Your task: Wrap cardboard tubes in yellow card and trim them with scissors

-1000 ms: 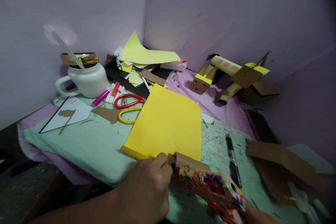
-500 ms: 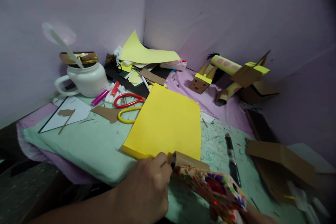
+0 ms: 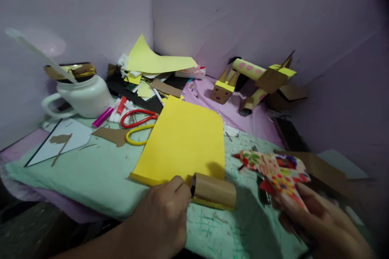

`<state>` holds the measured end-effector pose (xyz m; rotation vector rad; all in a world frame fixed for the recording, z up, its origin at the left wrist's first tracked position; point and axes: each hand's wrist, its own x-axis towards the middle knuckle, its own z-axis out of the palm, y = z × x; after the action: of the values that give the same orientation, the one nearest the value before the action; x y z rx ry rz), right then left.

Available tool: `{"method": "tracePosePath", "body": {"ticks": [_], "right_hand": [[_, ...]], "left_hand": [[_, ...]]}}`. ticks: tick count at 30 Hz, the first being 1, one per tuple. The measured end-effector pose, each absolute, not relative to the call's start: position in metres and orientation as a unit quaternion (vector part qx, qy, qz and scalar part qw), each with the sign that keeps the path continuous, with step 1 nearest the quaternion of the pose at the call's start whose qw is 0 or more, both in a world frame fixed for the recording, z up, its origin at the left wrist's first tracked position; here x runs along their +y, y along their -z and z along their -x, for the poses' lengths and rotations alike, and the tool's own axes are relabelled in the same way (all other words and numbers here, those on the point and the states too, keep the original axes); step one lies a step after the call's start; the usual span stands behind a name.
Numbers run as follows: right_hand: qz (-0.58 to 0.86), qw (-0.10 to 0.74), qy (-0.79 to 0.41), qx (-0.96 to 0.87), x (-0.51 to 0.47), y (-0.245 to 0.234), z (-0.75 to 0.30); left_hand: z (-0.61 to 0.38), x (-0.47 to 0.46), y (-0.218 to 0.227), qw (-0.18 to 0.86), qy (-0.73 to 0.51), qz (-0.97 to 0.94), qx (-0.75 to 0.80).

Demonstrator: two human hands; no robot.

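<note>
A brown cardboard tube (image 3: 215, 191) lies across the near edge of a yellow paper sheet (image 3: 185, 141), with a strip of yellow showing under its near side. At the tube's left end, my left hand (image 3: 165, 210) is closed, its fingers curled against tube and paper; the fingertips are hidden. My right hand (image 3: 313, 214) grips a flower-patterned hot glue gun (image 3: 276, 168) by its handle. The nozzle points left, above the table and right of the paper, apart from the tube.
Red and yellow scissors (image 3: 138, 125) lie partly under the sheet. Left stand a white mug (image 3: 86, 97) and several markers (image 3: 103, 117). Paper scraps (image 3: 161, 62) are piled behind. Cardboard animal figures (image 3: 252, 77) rest at the back right. A cardboard piece (image 3: 325, 170) lies far right.
My right hand has lifted the glue gun away from the tube, up and to the right, uncovering the tube. My left hand stays at the tube's end. The view has shifted slightly right.
</note>
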<state>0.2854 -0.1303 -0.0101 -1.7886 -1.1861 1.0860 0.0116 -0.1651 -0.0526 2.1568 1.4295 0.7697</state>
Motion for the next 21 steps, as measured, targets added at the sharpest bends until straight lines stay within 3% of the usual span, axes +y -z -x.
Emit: {"method": "tracePosePath", "body": {"ticks": [5, 14, 16, 18, 19, 21], "right_hand": [[0.697, 0.434, -0.427, -0.380, -0.075, 0.031, -0.302], [0.730, 0.412, -0.315, -0.446, -0.034, 0.039, -0.308], [0.750, 0.363, -0.250, -0.493, -0.043, 0.031, -0.304], [0.747, 0.299, -0.086, -0.588, -0.061, 0.020, -0.294], [0.715, 0.304, -0.036, -0.628, -0.072, 0.016, -0.288], [0.612, 0.364, -0.089, -0.696, -0.097, 0.009, -0.272]], "left_hand": [[-0.009, -0.164, 0.059, 0.159, -0.304, -0.796, 0.499], [-0.010, -0.160, 0.060, 0.108, -0.312, -0.811, 0.483], [-0.009, -0.161, 0.059, 0.109, -0.309, -0.806, 0.492], [-0.009, -0.161, 0.057, 0.105, -0.303, -0.810, 0.491], [-0.009, -0.160, 0.056, 0.103, -0.298, -0.813, 0.489], [-0.010, -0.159, 0.052, 0.097, -0.289, -0.818, 0.488]]}}
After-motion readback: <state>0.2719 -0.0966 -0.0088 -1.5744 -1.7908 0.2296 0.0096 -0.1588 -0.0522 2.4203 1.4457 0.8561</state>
